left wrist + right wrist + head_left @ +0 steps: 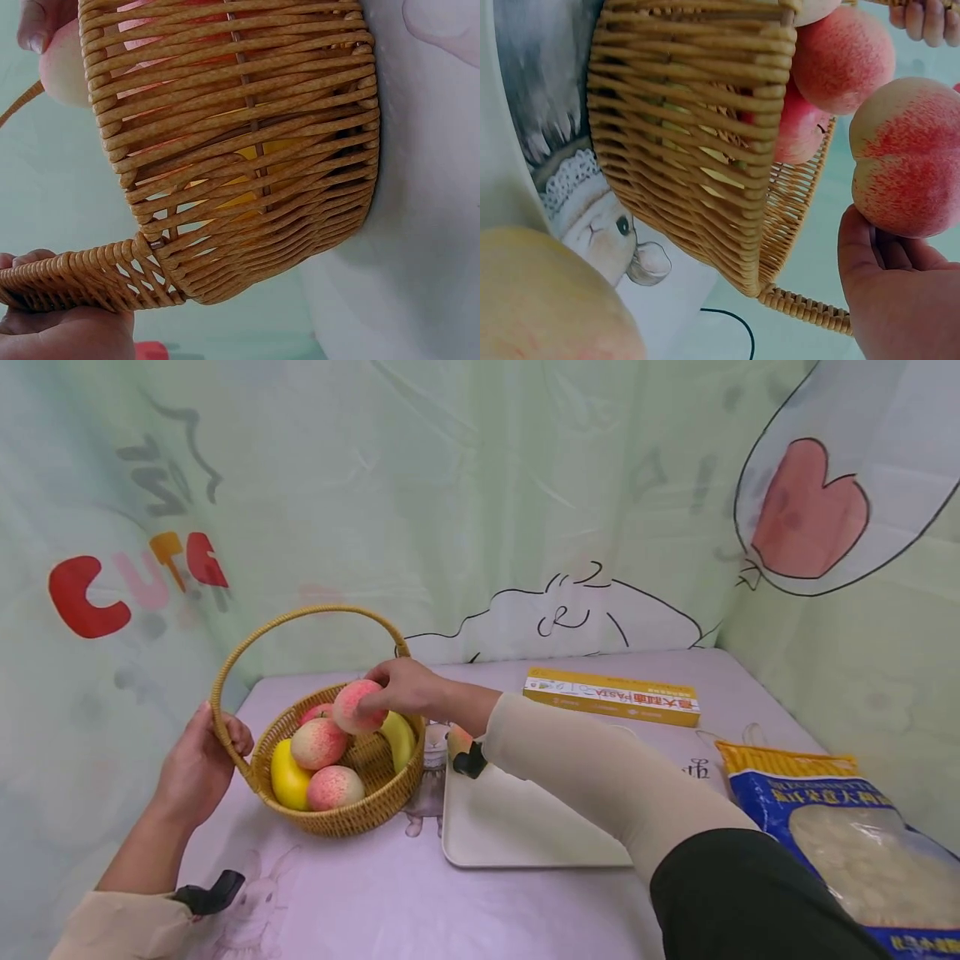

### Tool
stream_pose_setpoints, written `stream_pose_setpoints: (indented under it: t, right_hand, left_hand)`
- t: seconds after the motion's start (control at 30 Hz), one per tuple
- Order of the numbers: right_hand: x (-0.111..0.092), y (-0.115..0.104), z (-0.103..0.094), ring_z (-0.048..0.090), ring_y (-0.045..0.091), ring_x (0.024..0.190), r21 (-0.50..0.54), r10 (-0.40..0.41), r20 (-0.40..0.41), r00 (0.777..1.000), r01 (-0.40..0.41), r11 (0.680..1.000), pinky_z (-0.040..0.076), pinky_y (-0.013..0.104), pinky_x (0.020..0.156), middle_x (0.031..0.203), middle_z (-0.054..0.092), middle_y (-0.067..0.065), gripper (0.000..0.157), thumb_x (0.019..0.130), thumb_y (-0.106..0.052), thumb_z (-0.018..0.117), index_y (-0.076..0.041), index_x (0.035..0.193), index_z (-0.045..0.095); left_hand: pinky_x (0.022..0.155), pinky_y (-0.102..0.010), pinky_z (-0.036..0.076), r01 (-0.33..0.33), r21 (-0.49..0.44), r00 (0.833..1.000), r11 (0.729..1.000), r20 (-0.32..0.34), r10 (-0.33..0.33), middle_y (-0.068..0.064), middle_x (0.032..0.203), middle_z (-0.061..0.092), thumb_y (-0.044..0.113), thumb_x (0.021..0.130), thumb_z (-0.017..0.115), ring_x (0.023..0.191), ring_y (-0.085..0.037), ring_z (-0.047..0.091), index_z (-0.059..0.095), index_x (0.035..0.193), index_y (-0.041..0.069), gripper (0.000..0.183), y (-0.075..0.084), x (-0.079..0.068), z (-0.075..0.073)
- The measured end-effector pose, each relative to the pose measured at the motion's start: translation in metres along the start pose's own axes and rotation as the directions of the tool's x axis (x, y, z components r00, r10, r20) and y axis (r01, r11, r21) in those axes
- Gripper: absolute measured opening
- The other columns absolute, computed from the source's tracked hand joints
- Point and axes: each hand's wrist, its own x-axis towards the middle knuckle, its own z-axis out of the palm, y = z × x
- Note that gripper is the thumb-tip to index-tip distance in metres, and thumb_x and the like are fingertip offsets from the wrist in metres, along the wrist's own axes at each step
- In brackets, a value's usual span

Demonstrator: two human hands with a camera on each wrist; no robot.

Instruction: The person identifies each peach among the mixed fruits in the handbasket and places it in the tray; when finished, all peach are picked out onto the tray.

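My left hand (197, 772) grips the lower side of the handle (258, 633) of a woven basket (348, 818). My right hand (411, 687) pinches a pink and cream peach (907, 154) between thumb and fingers, above the basket's rim. Inside the basket lie two more peaches (318, 743), a yellow fruit (288, 781), a banana (399, 743) and a red apple (801, 131), partly hidden behind the peaches. The left wrist view shows the basket's wicker side (247, 135) close up, standing on the table.
A pale tray (525, 835) stands right of the basket, partly under my right forearm. On its left end lies a yellowish fruit (457, 742). Farther back is a yellow pasta box (611, 697); a blue and yellow bag (840, 827) lies at the right. Printed curtains surround the table.
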Motion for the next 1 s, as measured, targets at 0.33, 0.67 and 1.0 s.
stream_pose_setpoints:
  t: [0.33, 0.67, 1.0]
  right_hand:
    - [-0.020, 0.010, -0.005, 0.061, 0.018, 0.101, 0.149, -0.013, -0.006, 1.000, 0.014, 0.989, 0.051, 0.045, 0.101, 0.112, 0.069, 0.003, 0.042, 0.088, -0.023, 0.077, -0.010, 0.127, 0.067]
    - [-0.041, 0.024, -0.029, 0.061, 0.020, 0.110, 0.228, 0.021, -0.079, 0.997, -0.003, 0.974, 0.049, 0.038, 0.102, 0.121, 0.068, 0.005, 0.045, 0.089, -0.018, 0.073, -0.009, 0.133, 0.064]
    - [-0.062, 0.041, -0.054, 0.060, 0.023, 0.113, 0.327, 0.066, -0.160, 0.985, -0.010, 0.945, 0.044, 0.041, 0.112, 0.123, 0.067, 0.009, 0.042, 0.091, -0.011, 0.072, -0.006, 0.132, 0.064]
  left_hand:
    - [0.083, -0.026, 0.042, 0.021, 0.000, 1.000, 1.000, -0.001, -0.021, -0.003, 0.087, 0.050, 0.039, 0.115, 0.026, 0.085, -0.019, 0.045, 0.051, 0.094, 0.008, 0.045, 0.000, -0.004, -0.004]
    - [0.083, -0.027, 0.041, 0.014, -0.005, 1.000, 1.000, 0.014, -0.014, -0.002, 0.087, 0.050, 0.039, 0.115, 0.024, 0.086, -0.018, 0.045, 0.051, 0.094, 0.008, 0.046, 0.001, -0.004, -0.005]
    - [0.082, -0.026, 0.041, -0.005, 0.005, 1.000, 1.000, 0.018, 0.005, -0.003, 0.087, 0.050, 0.037, 0.115, 0.024, 0.085, -0.018, 0.045, 0.051, 0.094, 0.008, 0.045, 0.002, -0.003, -0.002]
